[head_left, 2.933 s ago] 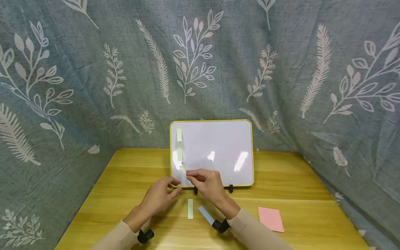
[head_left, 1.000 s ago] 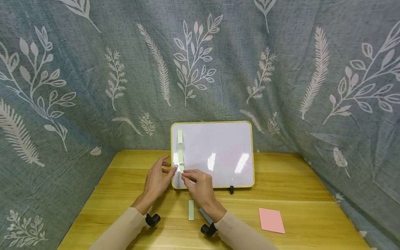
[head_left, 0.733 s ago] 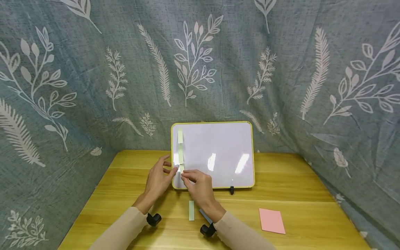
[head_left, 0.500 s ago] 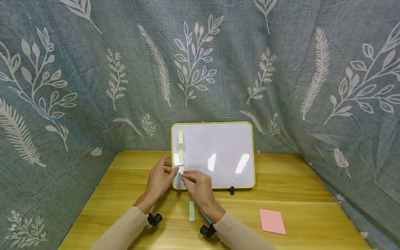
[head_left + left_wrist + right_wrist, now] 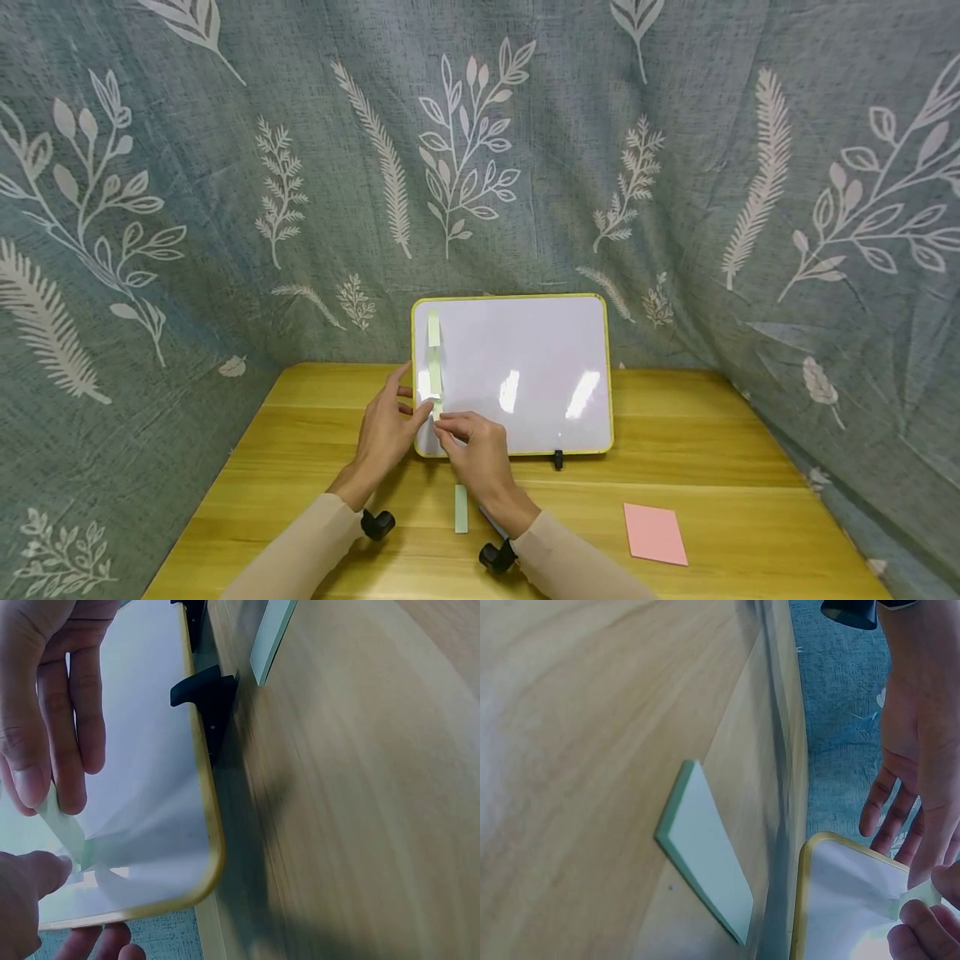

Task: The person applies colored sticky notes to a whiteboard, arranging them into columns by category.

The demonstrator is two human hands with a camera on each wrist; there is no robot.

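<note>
Upright on the table stands a whiteboard (image 5: 525, 358) with a yellow rim. Two pale green sticky strips, an upper strip (image 5: 434, 329) and a lower strip (image 5: 435, 371), stick in a column near its left side. Below them my right hand (image 5: 480, 450) pinches the free end of another pale green sticky strip (image 5: 64, 825), whose far end meets the board. My left hand (image 5: 386, 429) is at the board's left edge. Its thumb (image 5: 45, 874) presses at the strip's attached end, while its other fingers lie loosely beside and behind the rim.
In front of the board lies a green sticky pad (image 5: 461, 508). A blue strip pad (image 5: 492, 521) is mostly hidden under my right wrist. To the right is a pink sticky pad (image 5: 656, 533). Black clips (image 5: 206, 697) support the board's lower edge. A patterned curtain (image 5: 675, 167) hangs behind.
My left hand has risen from the board's lower corner to its left edge, and its thumb has come onto the strip. My right hand has shifted slightly left, still pinching the strip.
</note>
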